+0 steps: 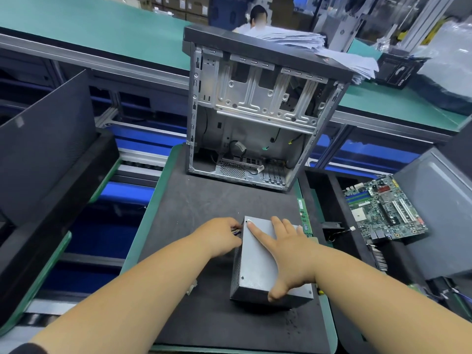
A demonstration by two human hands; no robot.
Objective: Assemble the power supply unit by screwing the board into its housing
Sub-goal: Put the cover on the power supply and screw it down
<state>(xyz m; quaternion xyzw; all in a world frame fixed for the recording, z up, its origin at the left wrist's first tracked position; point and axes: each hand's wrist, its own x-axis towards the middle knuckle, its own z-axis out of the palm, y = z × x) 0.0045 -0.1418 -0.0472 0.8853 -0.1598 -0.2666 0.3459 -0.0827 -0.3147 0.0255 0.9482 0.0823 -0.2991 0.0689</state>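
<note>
Resting flat on boxy grey metal power supply (258,254): right hand (288,249), grip wide; left hand (219,236) pinching wires.

Hidden from us: left hand (219,235) fingertips behind the power supply housing (258,254); cables there mostly concealed. Blurred: background person (258,16).

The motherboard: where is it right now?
In the head view the motherboard lies at right, off the black mat, right of the power supply unit and below-right of the open computer case.
</note>
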